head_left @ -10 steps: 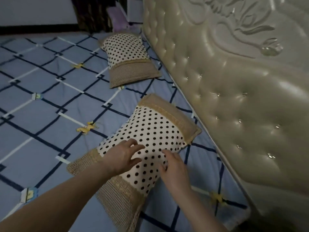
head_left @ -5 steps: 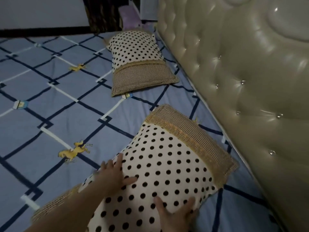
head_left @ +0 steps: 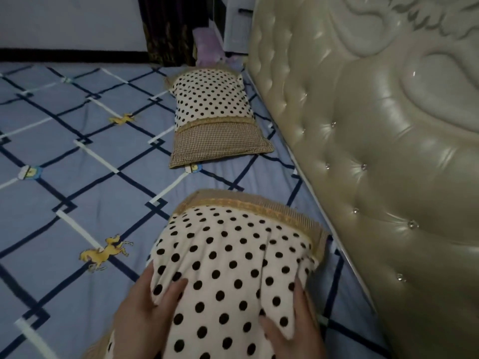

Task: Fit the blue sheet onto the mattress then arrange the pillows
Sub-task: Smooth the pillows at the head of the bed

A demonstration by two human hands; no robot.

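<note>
Soft dotted cloth is bunching under our left hand [head_left: 153, 304] and right hand [head_left: 293, 320], both gripping the sides of the near pillow [head_left: 233, 268] beside the headboard [head_left: 375, 151]. We are judging it light and squashy, best taken by its side edges. Farther off, the second pillow [head_left: 212, 110] is lying on the blue sheet [head_left: 77, 203], already spread flat. We are seeing no readable writing.

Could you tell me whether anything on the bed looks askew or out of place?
Nothing stands out: the far pillow lies flat by the headboard, and both hands hold the near pillow on the sheet.
</note>
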